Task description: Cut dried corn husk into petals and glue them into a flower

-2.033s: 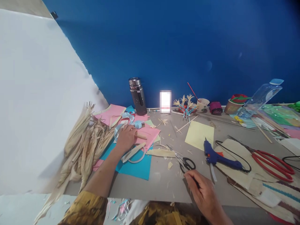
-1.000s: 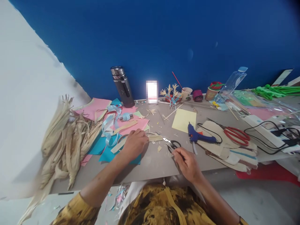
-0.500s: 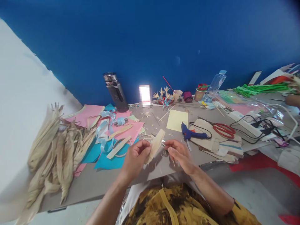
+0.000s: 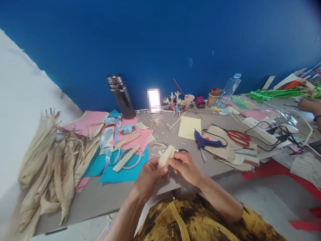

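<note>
A pale strip of husk (image 4: pixel 167 156) stands tilted between my two hands, above the table's front part. My left hand (image 4: pixel 150 174) pinches its lower left side between thumb and fingers. My right hand (image 4: pixel 185 166) is closed on its right edge, the thumb and fingertips pressed together there. Beyond the hands, small husk scraps and black-handled scissors (image 4: pixel 183 150) lie on the grey table (image 4: pixel 160 134). To the right rests a blue glue gun (image 4: pixel 208 142).
Dried husks (image 4: pixel 60 167) cover the left end. Coloured paper, blue ribbon and a dark flask (image 4: pixel 122 100) stand nearer the middle. Red-handled scissors (image 4: pixel 239 137), cloth and a power strip (image 4: pixel 263 130) lie right. Another person's hand (image 4: pixel 308 105) shows at far right.
My right hand has moved left onto the strip, and the scissors formerly at its fingers now lie on the table. The strip sits lower. The view has shifted slightly.
</note>
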Available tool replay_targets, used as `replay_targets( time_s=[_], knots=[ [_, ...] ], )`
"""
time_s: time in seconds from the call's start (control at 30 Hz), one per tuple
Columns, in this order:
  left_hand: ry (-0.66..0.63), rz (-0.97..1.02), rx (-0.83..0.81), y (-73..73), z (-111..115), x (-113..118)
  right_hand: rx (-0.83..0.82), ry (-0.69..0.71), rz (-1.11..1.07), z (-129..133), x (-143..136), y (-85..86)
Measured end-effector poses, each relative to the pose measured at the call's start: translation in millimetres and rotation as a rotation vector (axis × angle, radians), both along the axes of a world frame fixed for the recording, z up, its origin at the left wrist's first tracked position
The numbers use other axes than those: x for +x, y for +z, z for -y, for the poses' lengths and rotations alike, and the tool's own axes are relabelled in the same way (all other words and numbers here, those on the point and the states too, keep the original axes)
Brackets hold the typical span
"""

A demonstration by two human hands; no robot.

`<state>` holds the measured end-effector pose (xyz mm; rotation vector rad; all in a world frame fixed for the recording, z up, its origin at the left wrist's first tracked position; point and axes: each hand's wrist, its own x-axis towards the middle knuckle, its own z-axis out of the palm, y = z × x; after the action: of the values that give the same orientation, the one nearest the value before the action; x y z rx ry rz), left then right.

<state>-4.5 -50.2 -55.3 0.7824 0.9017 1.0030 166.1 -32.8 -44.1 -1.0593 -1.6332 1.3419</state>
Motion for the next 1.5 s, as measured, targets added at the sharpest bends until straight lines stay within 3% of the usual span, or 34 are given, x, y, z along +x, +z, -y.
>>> replay_targets(
  time_s=[0.2, 0.33, 0.57, 0.77, 0.93, 1.1, 1.2, 1.4, 1.5],
  knots=[
    [0.002, -0.056, -0.016, -4.1, 2, -1, -0.101, -0.088, 0.05, -2, 4, 9.0],
    [-0.049, -0.065, -0.025, -4.9, 3, -2, -0.169, -0.012, 0.019, -3, 7, 9.6],
    [-0.152, 0.019, -0.066, 4.5, 4, -4, -0.285, 0.154, -0.217, -3, 22, -0.4],
    [-0.094, -0.032, -0.107, 9.9, 3, -7, -0.437, 0.14, -0.462, -3, 37, -3.8],
    [-0.08, -0.122, -0.053, 6.4, 2, -5, -0.487, 0.005, -0.419, 3, 10, -4.6],
    [-0.201, -0.1, -0.063, 8.4, 2, -8, -0.706, 0.187, -0.626, 5, 1, -3.2],
    [-0.215, -0.075, -0.096, 13.1, 0, -8, -0.781, 0.196, -0.755, 2, 14, -0.6],
    [-0.194, -0.009, -0.111, 23.4, -5, -9, -0.725, 0.087, -1.062, -6, 50, 4.2],
    [-0.128, -0.048, -0.118, 25.5, -6, -7, -0.631, 0.082, -0.96, -3, 48, 6.7]
  ],
)
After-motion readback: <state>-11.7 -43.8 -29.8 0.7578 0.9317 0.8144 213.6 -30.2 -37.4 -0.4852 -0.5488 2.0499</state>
